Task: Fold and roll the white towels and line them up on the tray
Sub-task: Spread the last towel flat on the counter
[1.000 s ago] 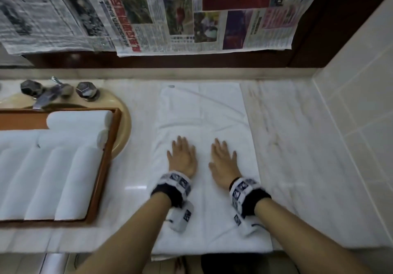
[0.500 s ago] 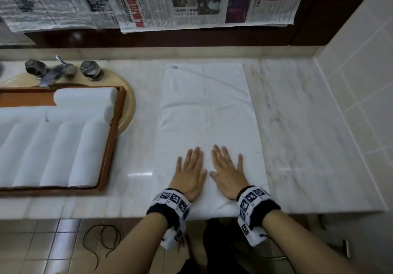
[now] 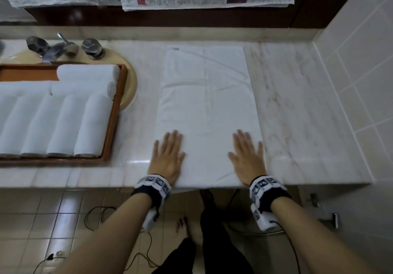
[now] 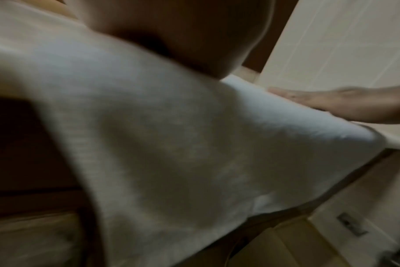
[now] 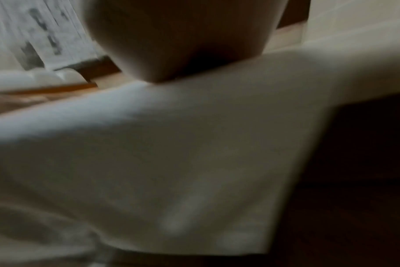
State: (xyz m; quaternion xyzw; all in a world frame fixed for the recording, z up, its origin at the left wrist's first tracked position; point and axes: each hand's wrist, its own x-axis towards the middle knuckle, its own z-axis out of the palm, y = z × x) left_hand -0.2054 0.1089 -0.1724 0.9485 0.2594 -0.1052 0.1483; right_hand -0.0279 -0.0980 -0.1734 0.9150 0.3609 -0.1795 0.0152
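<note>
On the marble counter (image 3: pixel 297 103) a white towel (image 3: pixel 204 103) lies spread flat, long axis running away from the person, near end draped over the counter's front edge. Left hand (image 3: pixel 168 158) rests palm-down on the towel's near left corner, fingers straight and slightly spread, outer fingers reaching past the left hem onto bare marble. Right hand (image 3: pixel 247 158) rests palm-down on the near right corner, fingers likewise straight, little finger at the right hem. Neither hand grips anything. Both sit well apart, with flat towel between them. Left of the towel, a wooden tray (image 3: pixel 116 107) holds rolled towels (image 3: pixel 63 122) in a row, with more rolls lying crosswise behind. Wrist views are blurred; hanging towel cloth fills them.
</note>
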